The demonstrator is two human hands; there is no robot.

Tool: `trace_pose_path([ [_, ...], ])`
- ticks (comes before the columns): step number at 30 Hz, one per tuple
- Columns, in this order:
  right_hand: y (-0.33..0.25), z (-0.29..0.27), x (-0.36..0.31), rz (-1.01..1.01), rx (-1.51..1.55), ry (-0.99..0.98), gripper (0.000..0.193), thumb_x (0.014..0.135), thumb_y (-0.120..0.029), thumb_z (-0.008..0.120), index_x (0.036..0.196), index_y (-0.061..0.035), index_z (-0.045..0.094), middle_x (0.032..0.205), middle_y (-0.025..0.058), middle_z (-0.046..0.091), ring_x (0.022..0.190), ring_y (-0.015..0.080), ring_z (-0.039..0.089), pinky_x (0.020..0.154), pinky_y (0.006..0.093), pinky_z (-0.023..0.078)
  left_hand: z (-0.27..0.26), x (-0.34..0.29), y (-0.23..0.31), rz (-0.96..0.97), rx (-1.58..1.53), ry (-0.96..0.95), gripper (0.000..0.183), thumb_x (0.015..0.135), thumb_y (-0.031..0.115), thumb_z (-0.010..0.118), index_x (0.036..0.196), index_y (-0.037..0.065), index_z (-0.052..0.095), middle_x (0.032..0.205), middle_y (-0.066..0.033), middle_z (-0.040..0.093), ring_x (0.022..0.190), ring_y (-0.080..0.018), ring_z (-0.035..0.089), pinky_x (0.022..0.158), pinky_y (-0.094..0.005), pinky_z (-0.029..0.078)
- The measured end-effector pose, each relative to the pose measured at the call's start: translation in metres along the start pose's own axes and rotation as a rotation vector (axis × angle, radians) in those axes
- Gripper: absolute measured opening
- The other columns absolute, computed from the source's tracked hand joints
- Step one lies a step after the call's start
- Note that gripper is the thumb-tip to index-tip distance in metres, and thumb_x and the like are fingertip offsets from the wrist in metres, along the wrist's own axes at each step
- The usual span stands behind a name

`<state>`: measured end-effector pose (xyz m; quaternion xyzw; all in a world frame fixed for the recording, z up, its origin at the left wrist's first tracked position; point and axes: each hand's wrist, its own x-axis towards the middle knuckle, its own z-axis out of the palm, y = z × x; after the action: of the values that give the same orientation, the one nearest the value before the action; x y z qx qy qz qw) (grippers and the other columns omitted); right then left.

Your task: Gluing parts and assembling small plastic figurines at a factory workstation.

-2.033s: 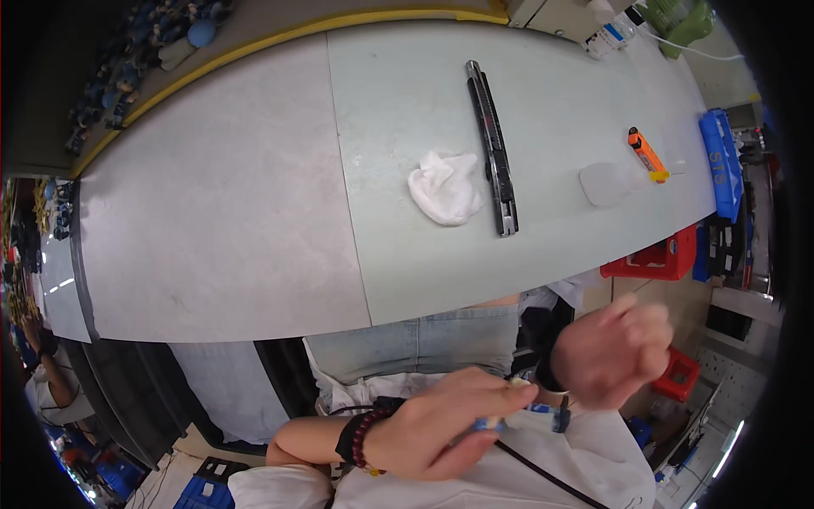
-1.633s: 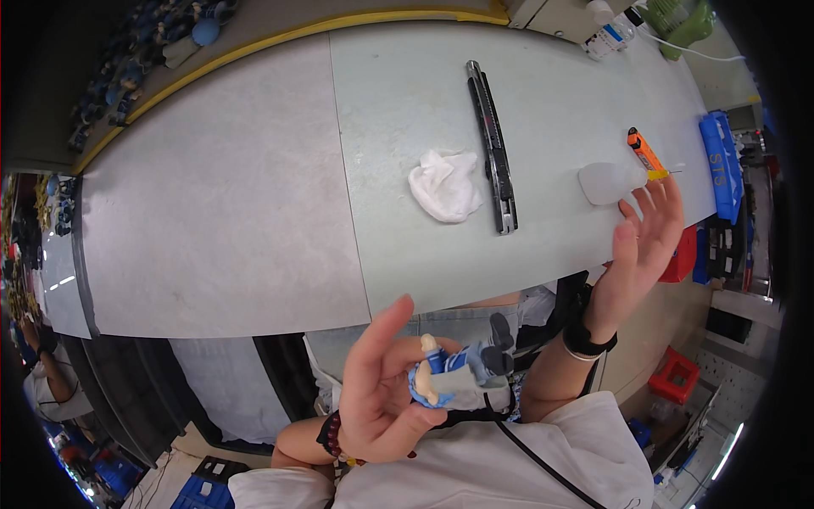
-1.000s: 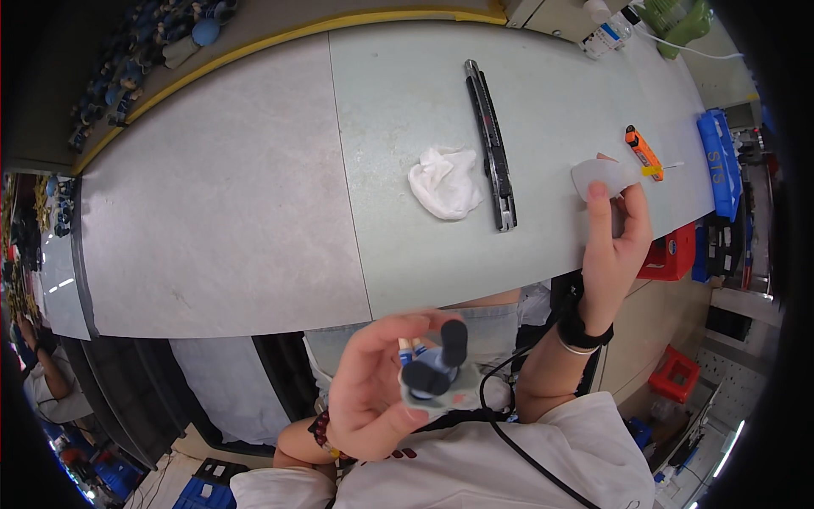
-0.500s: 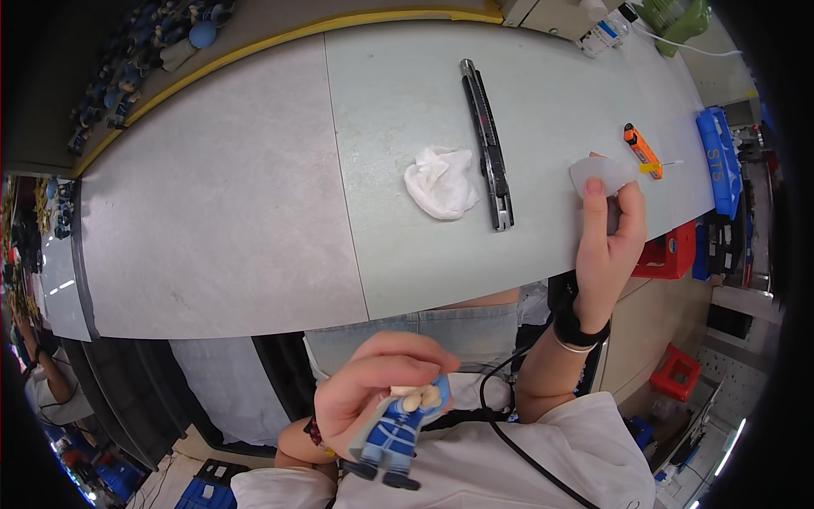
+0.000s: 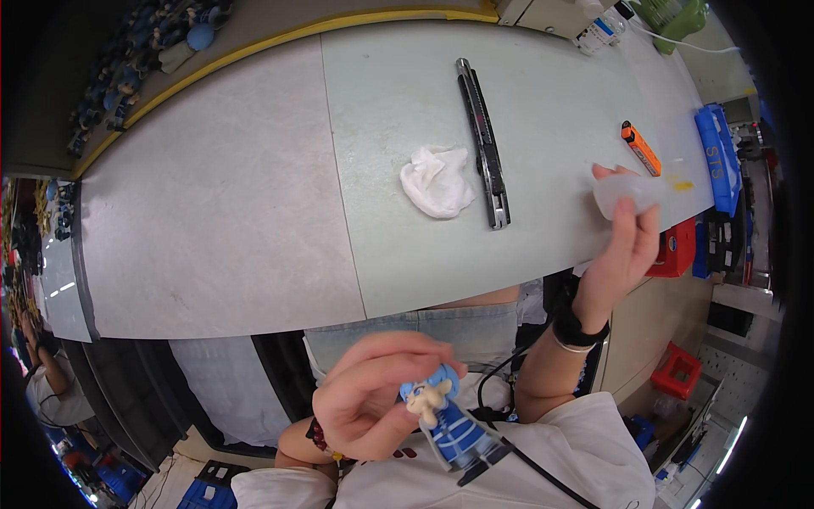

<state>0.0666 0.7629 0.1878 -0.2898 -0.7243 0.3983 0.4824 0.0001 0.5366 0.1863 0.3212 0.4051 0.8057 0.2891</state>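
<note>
My left hand [image 5: 360,394] is closed around the head and upper body of a small toy figurine [image 5: 462,437] with blue hair and blue-and-white clothes. It hangs tilted above my lap, its dark feet pointing down and right. Over the right side of the table, my right hand [image 5: 623,263] grips a translucent white squeeze bottle [image 5: 626,195]. A yellow tip [image 5: 681,185], blurred, sticks out from the bottle to the right. Just beyond that hand lies a slim orange tool [image 5: 642,151] with a black end; its kind is unclear.
A crumpled white tissue [image 5: 437,182] lies mid-table beside a black box cutter [image 5: 483,144]. Several blue figurines [image 5: 127,76] fill a yellow-edged shelf [image 5: 280,38] at the back left. A labelled bottle [image 5: 600,32] and a blue bin [image 5: 719,161] stand right.
The figurine has turned in my left hand, its head now showing and its feet swung to the right. My right hand has shifted right and slightly nearer with the squeeze bottle.
</note>
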Motion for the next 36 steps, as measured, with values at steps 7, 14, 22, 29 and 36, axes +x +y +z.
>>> trace_pose_path([
  [7, -0.023, -0.013, -0.024, 0.089, 0.842, -0.030, 0.054, 0.085, -0.035, 0.046, 0.121, 0.0030, 0.033, 0.056, -0.0030, 0.033, 0.054, 0.0087, 0.029, 0.052, 0.0234, 0.023, 0.004, 0.001, -0.001, 0.021, -0.254, 0.027, 0.033, 0.072, -0.012, 0.045, 0.105, -0.006, 0.042, 0.109, -0.0323, 0.044, 0.095, -0.0362, 0.054, 0.082, -0.0407, 0.044],
  [14, -0.047, 0.001, -0.043, 0.043, 0.887, -0.167, 0.044, 0.079, -0.039, 0.056, 0.105, -0.0054, 0.048, 0.063, -0.0010, 0.031, 0.064, 0.0088, 0.028, 0.053, 0.0209, 0.023, 0.008, -0.003, 0.003, -0.037, -0.250, 0.062, 0.033, 0.071, -0.012, 0.045, 0.103, -0.005, 0.044, 0.105, -0.0311, 0.048, 0.091, -0.0382, 0.056, 0.081, -0.0419, 0.045],
  [22, -0.065, 0.002, -0.048, -0.116, 0.745, -0.399, 0.048, 0.078, -0.053, 0.048, 0.079, -0.0049, 0.052, 0.067, 0.0034, 0.044, 0.059, 0.0108, 0.041, 0.044, 0.0196, 0.033, 0.009, -0.003, 0.008, -0.127, -0.097, 0.021, 0.028, 0.072, -0.003, 0.054, 0.099, -0.003, 0.046, 0.099, -0.0253, 0.052, 0.090, -0.0347, 0.057, 0.084, -0.0448, 0.043],
  [29, -0.066, -0.005, -0.043, -0.155, 0.674, -0.548, 0.046, 0.079, -0.049, 0.052, 0.074, -0.0031, 0.052, 0.064, 0.0057, 0.048, 0.056, 0.0113, 0.045, 0.043, 0.0197, 0.035, 0.012, -0.001, 0.006, -0.101, -0.125, 0.047, 0.029, 0.071, -0.011, 0.044, 0.099, -0.006, 0.050, 0.097, -0.0260, 0.055, 0.094, -0.0348, 0.056, 0.086, -0.0450, 0.040],
  [36, -0.071, -0.008, -0.049, -0.128, 0.655, -0.501, 0.034, 0.074, -0.035, 0.058, 0.074, -0.0012, 0.059, 0.063, 0.0051, 0.051, 0.054, 0.0136, 0.047, 0.043, 0.0224, 0.037, 0.011, -0.001, 0.007, -0.075, -0.091, 0.036, 0.028, 0.072, -0.010, 0.047, 0.099, -0.005, 0.050, 0.095, -0.0258, 0.056, 0.093, -0.0328, 0.056, 0.088, -0.0454, 0.039],
])
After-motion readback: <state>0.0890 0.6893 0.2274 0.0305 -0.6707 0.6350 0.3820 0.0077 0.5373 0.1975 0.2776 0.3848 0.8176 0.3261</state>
